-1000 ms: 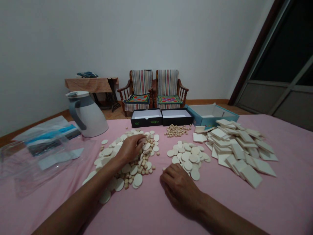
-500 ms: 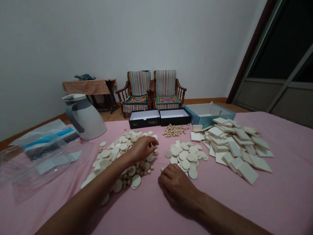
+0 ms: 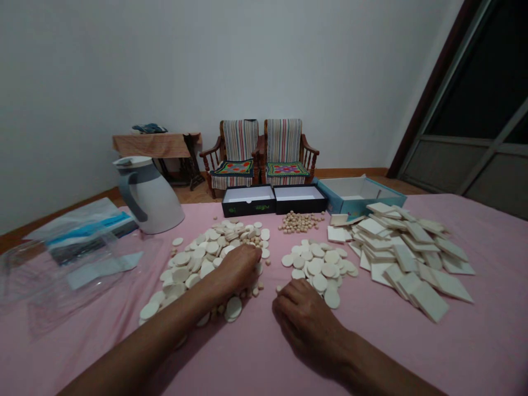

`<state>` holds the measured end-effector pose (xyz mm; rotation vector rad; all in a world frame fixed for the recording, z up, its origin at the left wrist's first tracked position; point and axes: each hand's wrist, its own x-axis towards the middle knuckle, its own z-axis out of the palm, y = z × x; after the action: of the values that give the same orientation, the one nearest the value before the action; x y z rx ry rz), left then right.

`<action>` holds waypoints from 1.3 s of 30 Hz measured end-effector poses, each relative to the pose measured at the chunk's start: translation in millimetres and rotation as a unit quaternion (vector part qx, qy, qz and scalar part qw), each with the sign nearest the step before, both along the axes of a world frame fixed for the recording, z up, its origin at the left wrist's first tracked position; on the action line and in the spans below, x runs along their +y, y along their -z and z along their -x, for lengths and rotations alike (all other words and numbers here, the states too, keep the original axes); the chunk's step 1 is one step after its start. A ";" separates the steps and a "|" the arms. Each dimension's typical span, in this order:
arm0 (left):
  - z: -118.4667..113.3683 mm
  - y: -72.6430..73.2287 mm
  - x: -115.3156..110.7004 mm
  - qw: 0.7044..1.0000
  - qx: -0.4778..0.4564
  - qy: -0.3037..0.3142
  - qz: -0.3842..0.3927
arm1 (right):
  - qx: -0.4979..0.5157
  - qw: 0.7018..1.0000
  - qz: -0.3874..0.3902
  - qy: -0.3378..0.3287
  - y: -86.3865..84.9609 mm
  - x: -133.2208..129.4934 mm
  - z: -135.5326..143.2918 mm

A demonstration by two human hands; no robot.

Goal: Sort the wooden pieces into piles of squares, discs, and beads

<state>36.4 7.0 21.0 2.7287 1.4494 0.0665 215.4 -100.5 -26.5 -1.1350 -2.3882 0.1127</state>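
Observation:
My left hand [image 3: 240, 267] is down at the right side of a mixed pile of pale wooden discs [image 3: 193, 263] and small wooden cubes [image 3: 256, 290]. Its back faces me and hides its fingertips, so what they touch is not visible. My right hand [image 3: 304, 311] rests on the pink cloth with its fingers curled inward; whatever may be inside is hidden. One small pale piece [image 3: 279, 288] shows by its fingertips. Just beyond that hand lies a second pile, of round discs only [image 3: 317, 266]. Farther back is a small heap of wooden cubes [image 3: 299, 222].
Square wooden tiles [image 3: 406, 247] are heaped at the right. Two open black boxes [image 3: 251, 207] and a blue open box [image 3: 350, 205] line the far edge. At the left stand a white and grey jug [image 3: 159, 201] and clear plastic packaging [image 3: 78, 275]. Two chairs [image 3: 264, 148] are behind.
My left hand has lowered into the pile's right side, and its fingers have gone out of sight. The right hand stays curled by the discs. The whole view has shifted slightly.

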 end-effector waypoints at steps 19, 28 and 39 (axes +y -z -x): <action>-12.4 3.0 18.0 0.983 -0.164 0.080 0.019 | -0.002 0.999 0.016 0.041 -3.2 -0.4 0.1; -9.3 15.8 6.3 0.991 -0.109 0.076 0.018 | -0.006 0.997 0.015 0.077 0.4 4.1 -0.6; -17.5 24.5 -16.8 0.974 -0.171 0.137 0.060 | 0.057 0.994 0.009 0.093 -3.6 5.5 -7.8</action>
<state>54.0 -9.8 -3.5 2.6230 0.9493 0.3988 223.1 -95.0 -22.9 -1.3162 -2.1738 0.1321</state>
